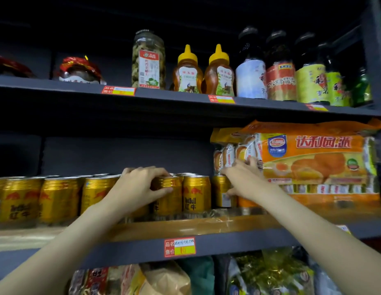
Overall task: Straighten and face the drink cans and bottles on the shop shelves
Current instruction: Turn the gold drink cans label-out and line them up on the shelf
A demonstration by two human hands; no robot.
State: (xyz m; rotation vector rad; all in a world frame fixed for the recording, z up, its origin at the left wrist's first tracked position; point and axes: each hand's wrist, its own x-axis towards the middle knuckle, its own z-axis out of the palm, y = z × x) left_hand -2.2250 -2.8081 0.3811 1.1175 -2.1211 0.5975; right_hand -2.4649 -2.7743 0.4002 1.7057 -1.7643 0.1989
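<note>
Left hand (pixel 140 186) hides one gold can's (pixel 167 196) label.

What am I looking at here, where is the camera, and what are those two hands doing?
One camera, worn on a person's head, looks at shop shelves. No machine: bare hands. The left hand has its grip round a gold ribbed drink can in the row on the wooden middle shelf. The right hand curls round the rightmost gold can, beside the orange cake packet. Above stand honey squeeze bottles with yellow caps.
</note>
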